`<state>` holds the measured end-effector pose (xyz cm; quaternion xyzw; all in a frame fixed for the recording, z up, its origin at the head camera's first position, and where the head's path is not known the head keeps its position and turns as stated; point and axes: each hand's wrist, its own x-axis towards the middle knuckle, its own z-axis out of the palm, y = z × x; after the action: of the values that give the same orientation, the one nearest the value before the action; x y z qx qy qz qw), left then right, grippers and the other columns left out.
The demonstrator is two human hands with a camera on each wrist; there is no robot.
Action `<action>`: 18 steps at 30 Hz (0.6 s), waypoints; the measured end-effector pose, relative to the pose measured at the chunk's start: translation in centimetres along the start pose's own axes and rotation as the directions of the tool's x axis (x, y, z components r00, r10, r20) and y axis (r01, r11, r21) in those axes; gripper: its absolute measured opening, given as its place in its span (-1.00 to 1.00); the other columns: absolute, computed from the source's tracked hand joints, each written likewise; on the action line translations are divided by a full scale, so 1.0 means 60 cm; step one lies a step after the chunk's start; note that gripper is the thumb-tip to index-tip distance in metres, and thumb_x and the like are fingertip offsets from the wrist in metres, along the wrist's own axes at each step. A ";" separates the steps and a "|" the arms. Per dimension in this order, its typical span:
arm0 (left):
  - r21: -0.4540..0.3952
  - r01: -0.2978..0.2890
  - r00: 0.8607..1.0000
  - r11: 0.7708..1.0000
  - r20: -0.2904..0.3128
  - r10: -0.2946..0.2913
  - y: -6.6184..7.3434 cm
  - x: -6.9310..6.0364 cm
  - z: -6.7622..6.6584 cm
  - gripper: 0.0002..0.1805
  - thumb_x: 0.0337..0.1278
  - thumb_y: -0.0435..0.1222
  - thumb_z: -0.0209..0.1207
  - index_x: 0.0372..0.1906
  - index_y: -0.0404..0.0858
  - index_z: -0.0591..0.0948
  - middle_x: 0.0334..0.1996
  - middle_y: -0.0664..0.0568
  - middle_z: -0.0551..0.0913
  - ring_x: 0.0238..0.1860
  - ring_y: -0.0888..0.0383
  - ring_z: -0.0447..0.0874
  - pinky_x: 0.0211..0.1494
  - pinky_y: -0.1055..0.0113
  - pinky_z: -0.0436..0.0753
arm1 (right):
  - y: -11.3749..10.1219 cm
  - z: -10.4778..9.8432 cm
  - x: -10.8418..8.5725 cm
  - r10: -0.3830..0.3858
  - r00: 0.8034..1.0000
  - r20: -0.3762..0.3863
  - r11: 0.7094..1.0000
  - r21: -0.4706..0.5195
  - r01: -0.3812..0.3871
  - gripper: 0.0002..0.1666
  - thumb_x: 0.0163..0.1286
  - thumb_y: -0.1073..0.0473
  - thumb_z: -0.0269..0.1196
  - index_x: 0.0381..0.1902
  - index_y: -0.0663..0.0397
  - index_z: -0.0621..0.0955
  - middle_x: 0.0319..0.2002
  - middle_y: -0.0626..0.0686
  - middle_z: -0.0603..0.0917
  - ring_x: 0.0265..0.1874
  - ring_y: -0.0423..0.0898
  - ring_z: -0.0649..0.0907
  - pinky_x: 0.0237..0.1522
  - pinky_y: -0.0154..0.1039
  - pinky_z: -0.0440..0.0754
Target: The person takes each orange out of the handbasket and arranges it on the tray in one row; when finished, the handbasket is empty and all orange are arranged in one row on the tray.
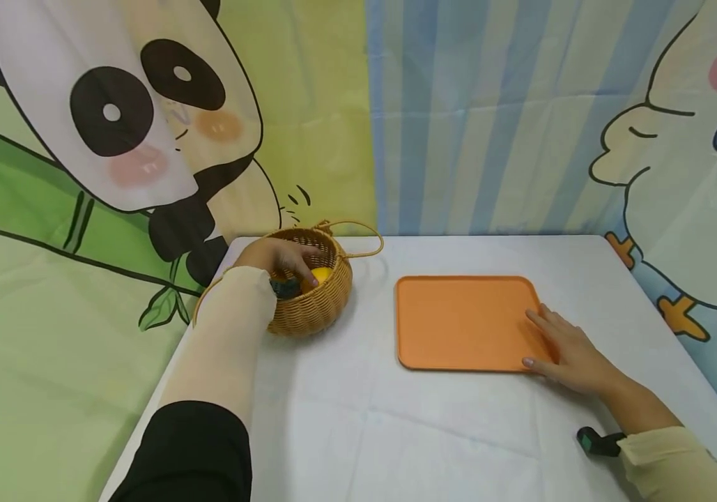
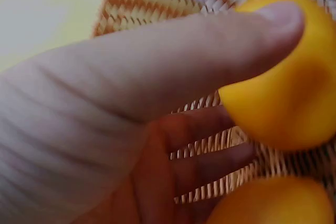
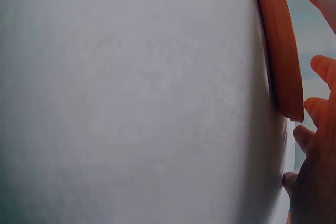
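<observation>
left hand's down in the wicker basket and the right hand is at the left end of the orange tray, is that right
Not quite: the head view shows the right hand at the right end of the orange tray, not the left. The left hand is indeed down in the wicker basket.

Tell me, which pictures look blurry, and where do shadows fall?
Head view: fairly clear, with a soft shadow beside the basket on the white table; left wrist view: soft, the upper round yellow thing blurred at its edges; right wrist view: darker toward the lower left, with a shadow beside the orange tray.
</observation>
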<state>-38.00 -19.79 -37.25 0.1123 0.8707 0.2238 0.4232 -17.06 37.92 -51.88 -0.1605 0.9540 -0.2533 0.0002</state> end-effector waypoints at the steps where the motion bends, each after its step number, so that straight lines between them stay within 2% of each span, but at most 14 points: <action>1: -0.006 0.021 1.000 1.000 0.017 -0.021 0.001 0.002 0.000 0.11 0.33 -0.13 0.46 0.77 0.00 0.01 0.73 -0.22 -0.09 0.68 -0.28 -0.01 0.63 -0.20 0.19 | 0.002 0.000 0.001 -0.001 1.000 -0.006 1.000 0.005 0.001 0.20 0.37 -0.24 0.47 0.72 0.08 0.15 0.67 0.45 0.00 0.57 0.56 0.07 0.45 0.64 -0.11; 5: 0.009 0.074 0.996 0.997 0.055 -0.075 0.005 0.006 -0.001 -0.01 0.36 -0.17 0.44 0.73 0.00 0.14 0.66 -0.24 0.13 0.62 -0.27 0.15 0.61 -0.18 0.26 | 0.005 0.002 0.003 0.013 1.000 -0.015 1.000 0.018 -0.013 0.21 0.35 -0.23 0.47 0.72 0.09 0.15 0.65 0.49 0.01 0.57 0.57 0.06 0.49 0.60 -0.15; 8: 0.006 0.073 0.995 0.997 0.062 -0.074 0.007 0.010 0.000 -0.11 0.38 -0.20 0.42 0.68 -0.04 0.23 0.55 -0.24 0.30 0.56 -0.25 0.27 0.58 -0.17 0.31 | 0.004 0.001 0.002 0.031 0.999 -0.009 0.999 0.016 -0.031 0.23 0.35 -0.24 0.47 0.72 0.10 0.13 0.65 0.50 0.00 0.57 0.57 0.05 0.50 0.58 -0.16; 13: -0.034 0.028 0.997 0.999 0.068 -0.026 0.003 0.015 -0.001 -0.23 0.39 -0.23 0.40 0.59 -0.05 0.33 0.35 -0.19 0.45 0.33 -0.12 0.48 0.45 -0.01 0.47 | 0.001 -0.002 0.000 0.036 0.999 0.001 0.999 0.025 -0.036 0.26 0.33 -0.21 0.49 0.73 0.11 0.11 0.64 0.52 0.00 0.57 0.59 0.05 0.48 0.60 -0.15; 18: -0.109 -0.047 0.998 0.993 0.024 0.050 -0.005 0.000 -0.006 -0.27 0.34 -0.26 0.40 0.51 -0.10 0.34 0.24 -0.18 0.44 0.15 -0.04 0.50 0.24 0.16 0.57 | 0.000 -0.003 0.003 0.048 0.999 0.008 0.999 0.015 -0.048 0.28 0.31 -0.23 0.50 0.73 0.11 0.10 0.64 0.53 0.00 0.57 0.59 0.06 0.50 0.59 -0.15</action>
<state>-38.26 -20.17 -37.19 0.1134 0.8485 0.2796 0.4347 -17.26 37.95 -51.73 -0.1386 0.9556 -0.2598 0.0112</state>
